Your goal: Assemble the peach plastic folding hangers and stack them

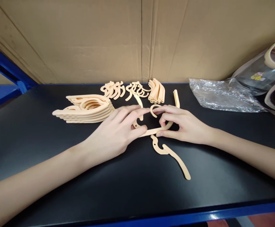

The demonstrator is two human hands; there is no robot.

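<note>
Near the middle of the black tabletop, my left hand (119,127) grips the left part of a beige plastic hanger piece (149,132) between thumb and fingers. On the same piece, towards its right end, the thumb and bent fingers of my right hand (178,123) are closed. A curved beige hook (153,111) shows between the index fingertips. Just behind my left fingers is a slim beige strip (138,100), and beyond my right hand stands another beige arm end (176,98). A separate curved hanger arm (175,156) lies in front of my hands.
To the left lies a stack of folded beige hangers (87,112). Along the back are small hook pieces (114,89), more hooks (137,88) and a bundle of arms (156,91). Clear plastic wrap (222,96) and a transparent bag (253,74) sit at right, before a cardboard wall (99,41).
</note>
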